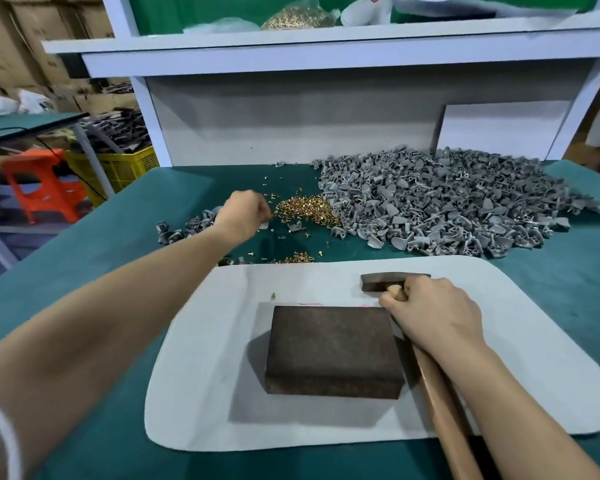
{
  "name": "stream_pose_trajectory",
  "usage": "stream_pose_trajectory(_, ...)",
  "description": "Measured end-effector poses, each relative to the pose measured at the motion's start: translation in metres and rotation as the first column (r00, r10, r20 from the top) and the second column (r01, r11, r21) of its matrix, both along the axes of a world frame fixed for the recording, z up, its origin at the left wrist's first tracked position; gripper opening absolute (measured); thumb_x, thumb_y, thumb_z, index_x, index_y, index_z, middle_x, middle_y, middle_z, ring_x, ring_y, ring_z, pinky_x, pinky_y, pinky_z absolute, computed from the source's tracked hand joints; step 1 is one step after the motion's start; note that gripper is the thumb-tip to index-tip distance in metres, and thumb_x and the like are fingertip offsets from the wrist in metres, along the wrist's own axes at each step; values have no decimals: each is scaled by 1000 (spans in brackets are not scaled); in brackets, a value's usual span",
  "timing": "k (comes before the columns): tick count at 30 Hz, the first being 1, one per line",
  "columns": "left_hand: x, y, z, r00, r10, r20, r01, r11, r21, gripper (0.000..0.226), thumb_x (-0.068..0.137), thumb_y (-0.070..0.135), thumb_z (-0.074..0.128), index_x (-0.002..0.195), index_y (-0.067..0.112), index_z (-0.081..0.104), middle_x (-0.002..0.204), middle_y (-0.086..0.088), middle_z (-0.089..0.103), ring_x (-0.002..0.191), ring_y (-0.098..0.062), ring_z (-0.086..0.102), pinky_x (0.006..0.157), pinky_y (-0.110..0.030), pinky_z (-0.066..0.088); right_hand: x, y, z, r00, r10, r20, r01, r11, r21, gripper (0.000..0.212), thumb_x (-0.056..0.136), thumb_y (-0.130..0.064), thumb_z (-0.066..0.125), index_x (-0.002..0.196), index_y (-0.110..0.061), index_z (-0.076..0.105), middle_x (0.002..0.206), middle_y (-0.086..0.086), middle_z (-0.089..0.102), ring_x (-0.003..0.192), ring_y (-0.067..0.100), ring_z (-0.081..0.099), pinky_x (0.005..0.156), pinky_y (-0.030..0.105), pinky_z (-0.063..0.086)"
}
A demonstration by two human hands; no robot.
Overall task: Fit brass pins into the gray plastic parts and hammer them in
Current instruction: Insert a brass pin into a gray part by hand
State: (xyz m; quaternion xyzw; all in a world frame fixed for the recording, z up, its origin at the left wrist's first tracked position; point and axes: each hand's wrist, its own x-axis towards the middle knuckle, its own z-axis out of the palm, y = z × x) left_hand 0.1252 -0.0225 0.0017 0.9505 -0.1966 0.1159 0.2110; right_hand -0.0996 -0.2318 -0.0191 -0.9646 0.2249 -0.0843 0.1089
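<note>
A heap of brass pins (307, 210) lies on the green table, with a big pile of gray plastic parts (444, 202) to its right. My left hand (244, 216) reaches out to the left edge of the pin heap, fingers curled down; what they hold is hidden. My right hand (433, 315) grips the wooden handle of a hammer (392, 282) just under its dark head, which rests on the white mat (201, 341). A dark metal block (333, 351) sits in the middle of the mat with nothing on top.
A small group of gray parts (184, 228) lies left of my left hand. Loose pins (293, 258) are scattered near the mat's far edge, one pin (273, 296) on the mat. A white shelf frame (291, 57) stands behind. An orange stool (45, 188) and yellow crate (118, 168) stand left.
</note>
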Motion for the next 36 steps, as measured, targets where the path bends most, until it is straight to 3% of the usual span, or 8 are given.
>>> stream_pose_trajectory(6,2,14,-17,999,-14,-32,20,978,207,18,87,-4,51,91,3,67,98,-17,68,92,-34,61,79,-34,47,-3,4,2,1000,-16,-2,16,1000,3,31,86,-46,46,66,-22,46,73,1,45,72,27,42,62,30,33)
stream_pose_trajectory(12,6,20,-15,999,-48,23,40,960,276,18,88,-8,47,89,2,61,95,-18,66,86,-34,60,77,-39,50,-3,2,2,999,-39,1,39,999,38,33,84,-47,49,66,-20,47,74,3,46,71,28,43,63,30,34)
stream_pose_trajectory(17,-33,18,6,997,-39,67,46,994,-100,10,89,-2,56,88,3,65,87,-13,69,80,-24,64,77,-33,51,-3,1,7,964,-79,253,40,987,155,38,83,-54,59,87,-17,49,76,0,50,74,25,48,63,31,35)
stream_pose_trajectory(20,-102,4,18,971,-219,95,238,899,-368,14,85,6,68,81,19,65,80,1,71,69,-1,65,71,-17,52,-6,13,12,785,60,616,-260,935,241,16,87,-33,63,85,-19,58,73,-7,59,70,14,56,63,27,41)
stream_pose_trajectory(22,-153,-2,11,925,-371,88,360,776,-518,19,82,7,70,79,25,65,82,3,72,71,-5,68,70,-19,54,-10,25,16,683,163,712,-465,849,252,7,86,-17,65,91,-20,62,80,-8,63,74,5,60,65,14,45)
stream_pose_trajectory(26,-206,-12,-8,903,-431,-4,294,623,-724,28,84,0,64,77,26,64,78,2,69,70,-10,66,70,-20,53,-19,40,19,633,357,687,-674,691,262,28,80,1,67,97,-21,67,89,-5,67,80,7,65,76,23,54)
stream_pose_trajectory(31,-205,-7,-8,882,-470,-23,264,533,-804,26,84,-7,63,76,18,65,86,-6,66,71,-12,65,68,-24,54,-23,46,21,554,448,702,-709,696,114,15,78,-4,68,89,-13,71,85,-4,69,80,6,65,74,26,53)
stream_pose_trajectory(36,-202,-2,-8,828,-553,-87,196,432,-880,18,85,-4,62,78,11,69,83,8,68,64,-9,64,62,-17,51,-25,48,24,451,527,720,-709,702,-69,9,78,-5,72,87,-9,73,83,-2,69,78,7,64,71,22,51)
